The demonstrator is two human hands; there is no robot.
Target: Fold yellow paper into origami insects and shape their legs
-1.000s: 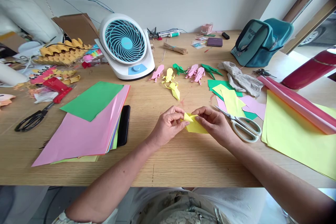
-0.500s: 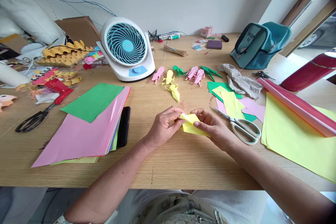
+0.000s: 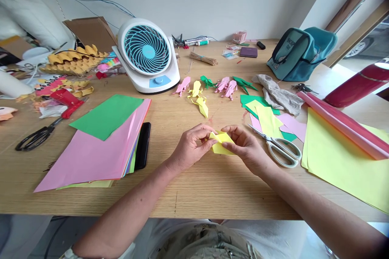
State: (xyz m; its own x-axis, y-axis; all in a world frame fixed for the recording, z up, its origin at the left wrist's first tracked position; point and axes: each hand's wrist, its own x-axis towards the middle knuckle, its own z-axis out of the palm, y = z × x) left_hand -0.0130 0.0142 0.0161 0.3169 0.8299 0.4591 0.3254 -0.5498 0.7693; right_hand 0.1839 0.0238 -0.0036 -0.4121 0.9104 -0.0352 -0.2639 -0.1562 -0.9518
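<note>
A partly folded piece of yellow paper (image 3: 224, 147) is held just above the table between both hands. My left hand (image 3: 191, 145) pinches its left corner between thumb and fingers. On the other side, my right hand (image 3: 243, 143) grips the right part, its thumb pressing on the near face and its fingers behind. Folded yellow paper figures (image 3: 196, 89) lie beyond the hands, beside pink ones (image 3: 223, 85) and green ones (image 3: 207, 82). White-handled scissors (image 3: 282, 150) rest to the right of my right hand, by yellow, pink and green paper pieces (image 3: 267, 119).
At left lie a stack of coloured paper (image 3: 91, 156), a black phone (image 3: 142, 145) and black-handled scissors (image 3: 36, 137). A white fan (image 3: 147, 54) stands behind. On the right are yellow sheets (image 3: 343, 158), a red bottle (image 3: 355, 85), a grey cloth (image 3: 278, 93) and a teal bag (image 3: 299, 54).
My right hand has shifted slightly left on the yellow paper, its thumb nearer the middle. Both hands keep hold of the paper, which looks a little more turned in. The view has moved slightly.
</note>
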